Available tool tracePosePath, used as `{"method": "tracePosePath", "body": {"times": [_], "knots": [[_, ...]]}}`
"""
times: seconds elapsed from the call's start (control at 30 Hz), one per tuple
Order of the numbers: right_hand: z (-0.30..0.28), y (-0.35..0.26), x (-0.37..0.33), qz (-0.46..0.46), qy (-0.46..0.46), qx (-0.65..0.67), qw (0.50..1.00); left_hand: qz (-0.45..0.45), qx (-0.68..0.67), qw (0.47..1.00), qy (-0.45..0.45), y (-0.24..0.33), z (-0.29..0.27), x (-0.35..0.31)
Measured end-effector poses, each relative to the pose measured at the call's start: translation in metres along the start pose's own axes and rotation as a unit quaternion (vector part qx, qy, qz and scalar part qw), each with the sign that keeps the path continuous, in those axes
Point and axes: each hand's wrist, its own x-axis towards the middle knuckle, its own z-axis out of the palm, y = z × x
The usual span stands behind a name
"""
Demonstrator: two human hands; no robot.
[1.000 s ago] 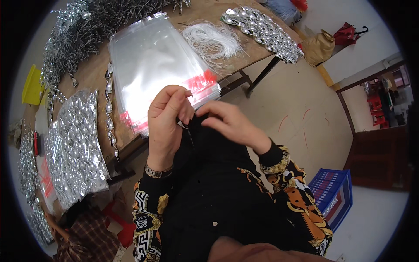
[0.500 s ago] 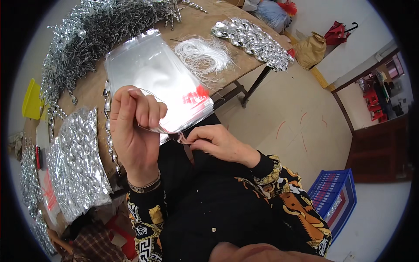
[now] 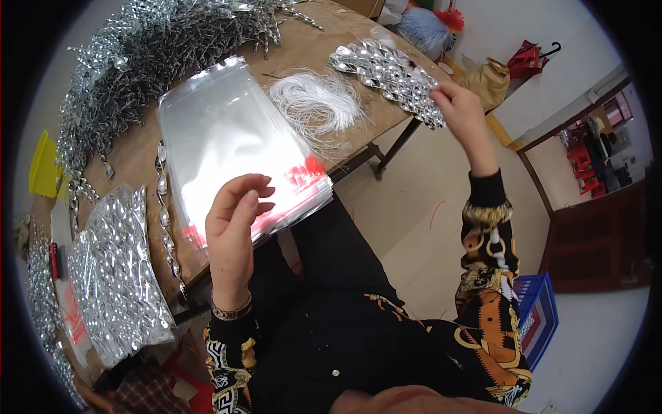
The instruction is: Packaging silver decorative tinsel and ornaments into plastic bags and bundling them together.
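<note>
My right hand (image 3: 460, 119) is stretched out at the right end of the table, its fingers curled and pinched by the edge of a pile of silver twisted ornaments (image 3: 386, 72). Whatever those fingers may hold is blurred and hard to make out. Over the near edge of a stack of clear plastic bags (image 3: 227, 131) with red print hangs my left hand (image 3: 236, 224). Its fingers are loosely bent and apart, with nothing visible between them. Right of the bags lies a loose bundle of white string (image 3: 321, 103).
Silver tinsel-like strands (image 3: 124, 96) heap along the table's far left. A bagged batch of silver twists (image 3: 117, 276) and a single silver twist (image 3: 164, 207) lie left of the bags. A yellow bin (image 3: 44, 165) stands far left; a blue basket (image 3: 541, 317) sits at lower right.
My hands were together over the bags, working at a thin strand. Since then they have parted: the right one swung far right to the ornament pile, while the left dropped slightly and its fingers loosened.
</note>
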Motion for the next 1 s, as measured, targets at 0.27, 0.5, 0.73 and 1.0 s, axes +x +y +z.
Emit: {"method": "tracePosePath", "body": {"times": [0.27, 0.5, 0.73, 1.0], "knots": [[0.038, 0.076, 0.09, 0.072, 0.006, -0.206, 0.976, 0.03, 0.155, 0.987, 0.004, 0.004, -0.008, -0.007], [0.081, 0.099, 0.131, 0.075, -0.024, -0.243, 0.967, 0.067, 0.248, 0.966, -0.001, 0.007, -0.019, -0.013], [0.105, 0.099, 0.128, 0.05, -0.019, -0.259, 0.964, 0.117, 0.363, 0.924, 0.033, 0.012, -0.03, -0.02], [0.088, 0.082, 0.112, -0.017, 0.055, -0.184, 0.981, 0.228, 0.65, 0.717, 0.11, 0.015, -0.052, -0.013]]}}
